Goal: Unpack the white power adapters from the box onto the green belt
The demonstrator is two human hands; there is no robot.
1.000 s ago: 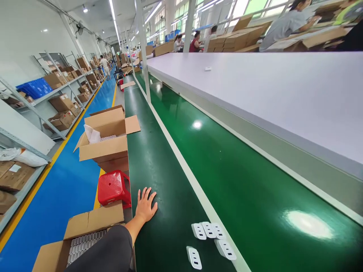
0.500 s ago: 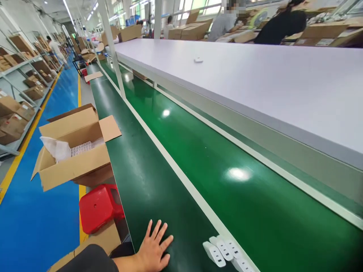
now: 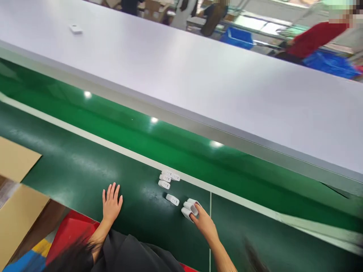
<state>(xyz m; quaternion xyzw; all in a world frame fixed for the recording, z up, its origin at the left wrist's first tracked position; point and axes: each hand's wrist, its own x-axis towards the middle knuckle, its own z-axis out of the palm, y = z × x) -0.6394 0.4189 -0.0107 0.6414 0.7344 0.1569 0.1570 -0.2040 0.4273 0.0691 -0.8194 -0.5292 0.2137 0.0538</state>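
Observation:
On the dark green worktop, my left hand (image 3: 112,204) lies flat with its fingers spread, holding nothing. My right hand (image 3: 205,223) grips a small cluster of white plastic casings (image 3: 190,206), rounded and hollow at the end facing me. Just left of them lies a single white charger-like piece (image 3: 172,200) with small slots in its face. A group of similar white slotted pieces (image 3: 164,184) sits beyond it, against the pale strip. Part of the gripped casings is hidden by my fingers.
Behind the pale strip (image 3: 113,144) runs a glossy green belt (image 3: 119,124), with a raised white table (image 3: 198,71) above it. One white piece (image 3: 75,29) rests there. Cardboard flaps (image 3: 17,158) and a red stool (image 3: 70,230) are at left. People and blue crates (image 3: 236,37) stand behind.
My view has swung right and down. My right hand has come into view, holding white casings. The open carton is now mostly out of view, and my left hand still lies flat.

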